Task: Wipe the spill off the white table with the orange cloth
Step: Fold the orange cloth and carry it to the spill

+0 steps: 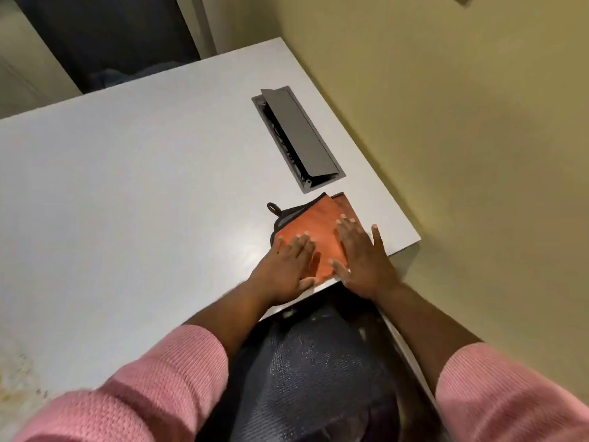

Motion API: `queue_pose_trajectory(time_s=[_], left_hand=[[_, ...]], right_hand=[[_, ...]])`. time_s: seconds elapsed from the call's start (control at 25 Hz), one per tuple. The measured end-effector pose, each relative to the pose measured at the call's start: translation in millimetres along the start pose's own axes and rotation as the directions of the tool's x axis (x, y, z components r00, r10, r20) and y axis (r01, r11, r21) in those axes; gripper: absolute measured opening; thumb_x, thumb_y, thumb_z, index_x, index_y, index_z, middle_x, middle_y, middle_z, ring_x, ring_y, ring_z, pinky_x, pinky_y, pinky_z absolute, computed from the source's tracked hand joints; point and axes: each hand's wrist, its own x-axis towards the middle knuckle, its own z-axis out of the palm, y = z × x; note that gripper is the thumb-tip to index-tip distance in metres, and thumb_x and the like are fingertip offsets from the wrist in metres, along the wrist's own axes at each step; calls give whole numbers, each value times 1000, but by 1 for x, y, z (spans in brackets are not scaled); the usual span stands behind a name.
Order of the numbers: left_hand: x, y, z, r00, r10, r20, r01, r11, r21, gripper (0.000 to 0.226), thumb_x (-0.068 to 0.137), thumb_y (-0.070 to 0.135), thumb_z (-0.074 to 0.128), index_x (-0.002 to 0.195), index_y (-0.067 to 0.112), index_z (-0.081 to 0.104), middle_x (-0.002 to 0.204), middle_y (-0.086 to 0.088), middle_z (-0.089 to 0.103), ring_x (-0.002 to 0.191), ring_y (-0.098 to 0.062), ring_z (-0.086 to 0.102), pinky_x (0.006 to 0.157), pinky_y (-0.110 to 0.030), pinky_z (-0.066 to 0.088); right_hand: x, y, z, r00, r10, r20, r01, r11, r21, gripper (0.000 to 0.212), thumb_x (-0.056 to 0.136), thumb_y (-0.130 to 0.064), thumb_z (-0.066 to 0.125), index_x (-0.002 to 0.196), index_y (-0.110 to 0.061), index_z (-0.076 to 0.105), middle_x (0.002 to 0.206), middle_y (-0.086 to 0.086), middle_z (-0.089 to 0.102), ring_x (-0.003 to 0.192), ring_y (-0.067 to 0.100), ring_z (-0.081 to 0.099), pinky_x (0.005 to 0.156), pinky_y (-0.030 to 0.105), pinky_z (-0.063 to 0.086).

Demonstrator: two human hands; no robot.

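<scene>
The orange cloth (318,232), folded, with a dark trim and a small hanging loop, lies flat near the right front corner of the white table (143,186). My left hand (287,269) rests flat on the cloth's near left part, fingers spread. My right hand (363,256) presses flat on its right side, fingers spread too. Neither hand grips the cloth. A speckled, pale brownish spill (16,374) shows on the table at the far lower left, well away from the cloth.
An open grey cable hatch (298,138) with its lid tilted up is set into the table just behind the cloth. The yellowish floor lies to the right of the table edge. Dark patterned clothing on my lap is below the table's front edge.
</scene>
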Motion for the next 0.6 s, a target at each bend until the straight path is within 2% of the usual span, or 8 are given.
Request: queue_pose_trajectory(time_s=[0.12,0.24,0.4,0.6], left_hand=[[16,12,14,992,-20,124,16,999,35,91,98,66,41,162,9,11,170,-15,12,156,-32,15,125,-53,9],[27,22,30,982,-44,186,31,997,71,95,94,68,47,159,4,20,168,-21,18,153,-39,22,124,-55,14],[35,29,41,989,-86,121,73,991,111,75,101,52,47,154,1,32,163,-25,28,148,-43,32,122,-57,21],[38,26,45,996,-75,42,67,984,167,47,107,30,42,143,1,50,156,-25,41,141,-41,46,120,-54,28]], right_hand=[[3,10,15,994,-12,111,15,999,-28,90,88,-37,63,162,-19,16,171,7,17,159,26,10,126,51,-8],[0,15,32,980,-17,199,25,999,-40,79,90,-33,58,161,-20,27,171,5,21,158,26,13,126,52,-8],[1,18,43,977,-15,211,23,999,-38,61,96,-29,61,154,-21,43,168,6,30,155,29,26,125,54,-3],[3,18,46,977,-29,211,47,996,-78,62,93,-27,68,151,-20,48,165,9,36,150,32,36,126,57,7]])
